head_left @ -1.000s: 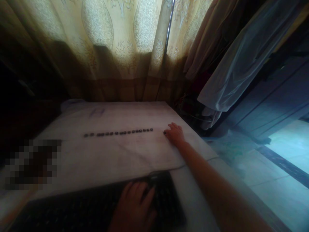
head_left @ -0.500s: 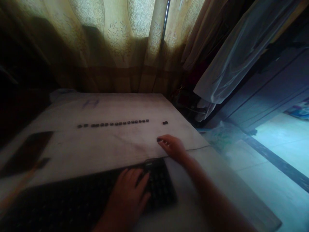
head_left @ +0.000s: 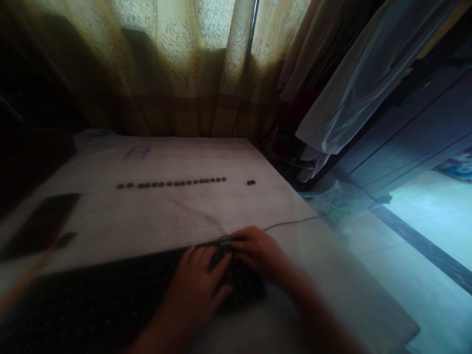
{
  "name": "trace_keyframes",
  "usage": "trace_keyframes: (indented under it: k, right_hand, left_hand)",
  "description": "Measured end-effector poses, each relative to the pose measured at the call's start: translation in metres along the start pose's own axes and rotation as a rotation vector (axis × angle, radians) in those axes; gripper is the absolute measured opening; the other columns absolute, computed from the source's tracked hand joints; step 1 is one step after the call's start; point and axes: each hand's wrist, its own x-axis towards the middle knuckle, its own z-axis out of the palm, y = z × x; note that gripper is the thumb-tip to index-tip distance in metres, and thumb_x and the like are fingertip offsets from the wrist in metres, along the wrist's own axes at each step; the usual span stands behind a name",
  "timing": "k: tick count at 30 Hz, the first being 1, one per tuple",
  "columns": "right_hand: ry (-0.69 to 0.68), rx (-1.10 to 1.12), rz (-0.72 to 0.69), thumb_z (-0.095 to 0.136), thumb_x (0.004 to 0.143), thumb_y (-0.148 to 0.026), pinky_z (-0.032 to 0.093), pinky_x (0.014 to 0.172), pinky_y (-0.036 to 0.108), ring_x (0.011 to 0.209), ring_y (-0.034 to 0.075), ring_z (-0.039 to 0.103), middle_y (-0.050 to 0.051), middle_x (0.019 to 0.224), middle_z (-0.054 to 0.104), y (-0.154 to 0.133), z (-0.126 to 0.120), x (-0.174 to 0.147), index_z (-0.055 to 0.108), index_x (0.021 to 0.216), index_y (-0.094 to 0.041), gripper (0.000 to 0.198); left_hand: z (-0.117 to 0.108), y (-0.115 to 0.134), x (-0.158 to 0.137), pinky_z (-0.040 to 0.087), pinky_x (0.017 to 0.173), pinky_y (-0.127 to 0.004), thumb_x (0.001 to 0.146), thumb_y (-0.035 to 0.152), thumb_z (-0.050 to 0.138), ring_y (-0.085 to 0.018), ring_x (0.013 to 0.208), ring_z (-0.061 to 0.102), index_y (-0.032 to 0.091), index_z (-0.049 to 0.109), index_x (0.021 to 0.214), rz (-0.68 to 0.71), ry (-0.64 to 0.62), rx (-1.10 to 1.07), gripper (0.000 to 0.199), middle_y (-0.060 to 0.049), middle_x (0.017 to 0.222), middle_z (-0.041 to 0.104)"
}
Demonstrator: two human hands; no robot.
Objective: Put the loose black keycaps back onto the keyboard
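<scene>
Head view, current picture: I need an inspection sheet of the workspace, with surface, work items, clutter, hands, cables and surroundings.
Surface: pale tabletop, purple mark near the far edge.
Work items: black keyboard; beyond it, a row of small dark pieces, with a dark cluster apart to its right.
Clutter: dark flat object and orange stick-like item at left, too blurred to identify.
Hands: left hand over the keyboard; right hand at its far right part; grips unclear.
Cables: one thin cable runs toward the table's right edge.
Surroundings: patterned curtain, hanging clothes, tiled floor.
</scene>
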Motion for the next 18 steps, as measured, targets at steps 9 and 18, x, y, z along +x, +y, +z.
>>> trace_keyframes:
  k: [9,18]
  right_hand:
    - [0.037,0.039,0.0,0.064,0.086,-0.02,0.049,0.092,0.04,0.107,0.024,0.059,0.007,0.115,0.068,0.005,0.007,-0.004,0.075,0.106,-0.026,0.023]
    - [0.094,0.259,0.102,0.069,0.08,-0.017,0.051,0.094,0.042,0.107,0.024,0.062,0.008,0.111,0.07,0.01,0.014,-0.003,0.078,0.099,-0.026,0.022]
  left_hand:
    - [0.0,0.005,0.005,0.043,0.098,-0.052,0.09,0.035,0.059,-0.029,0.107,0.056,0.025,0.06,0.127,-0.022,-0.02,-0.012,0.038,-0.01,0.118,0.061]
    - [0.003,0.004,0.003,0.043,0.098,-0.052,0.09,0.037,0.058,-0.029,0.107,0.056,0.024,0.06,0.126,-0.017,0.001,0.007,0.038,-0.011,0.119,0.061]
